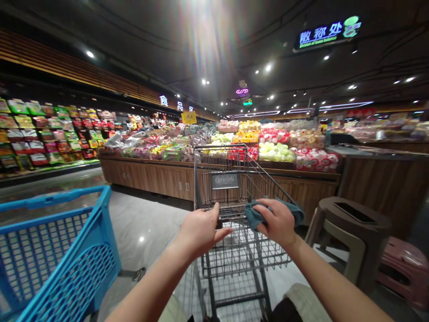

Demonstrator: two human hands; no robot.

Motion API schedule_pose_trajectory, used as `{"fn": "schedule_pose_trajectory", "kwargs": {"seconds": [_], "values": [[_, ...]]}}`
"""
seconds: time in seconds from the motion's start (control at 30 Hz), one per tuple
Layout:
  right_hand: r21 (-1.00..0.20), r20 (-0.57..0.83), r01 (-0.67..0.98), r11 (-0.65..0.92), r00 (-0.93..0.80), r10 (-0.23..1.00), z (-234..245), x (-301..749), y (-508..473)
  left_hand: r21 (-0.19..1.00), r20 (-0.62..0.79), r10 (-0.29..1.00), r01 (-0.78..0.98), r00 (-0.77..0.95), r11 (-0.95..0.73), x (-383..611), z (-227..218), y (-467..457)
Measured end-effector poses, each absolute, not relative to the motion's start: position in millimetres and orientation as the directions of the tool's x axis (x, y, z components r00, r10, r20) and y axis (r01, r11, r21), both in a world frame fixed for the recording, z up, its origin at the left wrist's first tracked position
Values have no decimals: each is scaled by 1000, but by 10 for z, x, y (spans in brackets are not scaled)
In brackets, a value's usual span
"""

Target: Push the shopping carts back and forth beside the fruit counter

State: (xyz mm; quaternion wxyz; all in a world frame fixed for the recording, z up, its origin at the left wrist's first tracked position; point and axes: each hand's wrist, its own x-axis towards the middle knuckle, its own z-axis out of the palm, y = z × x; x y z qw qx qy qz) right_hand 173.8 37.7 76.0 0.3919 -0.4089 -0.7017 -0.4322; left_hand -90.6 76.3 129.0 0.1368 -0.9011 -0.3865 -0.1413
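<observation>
A grey wire shopping cart (231,264) stands right in front of me, with a small dark sign plate (224,180) on its inner panel. My right hand (276,219) is closed around a blue-green cloth (296,213), over the right side of the cart near its crossbar. At the left end of that crossbar is my left hand (201,228), its index finger stretched forward and its thumb apart. I see nothing held in it; whether it touches the bar I cannot tell.
On the left stands a blue plastic basket cart (67,241). To the right are a brown stool (330,210) bearing a phone (355,212) and a pink stool (405,268). Behind the cart, a wooden display counter (150,179) holds packaged sweets (276,152). Snack shelves (43,134) line the left wall.
</observation>
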Motion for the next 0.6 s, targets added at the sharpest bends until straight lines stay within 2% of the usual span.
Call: {"fn": "schedule_pose_trajectory", "kwargs": {"seconds": [0.3,0.5,0.6], "values": [[149,924,928,340,-253,287,760,1337,527,-146,397,678,772,619,-619,-1227,1187,1012],[63,969,902,427,-157,188,491,1124,597,-79,557,604,760,571,-645,-1284,1057,1052],[1,980,883,469,-96,177,334,1101,581,-20,573,607,749,551,-662,-1273,1014,1055]]}}
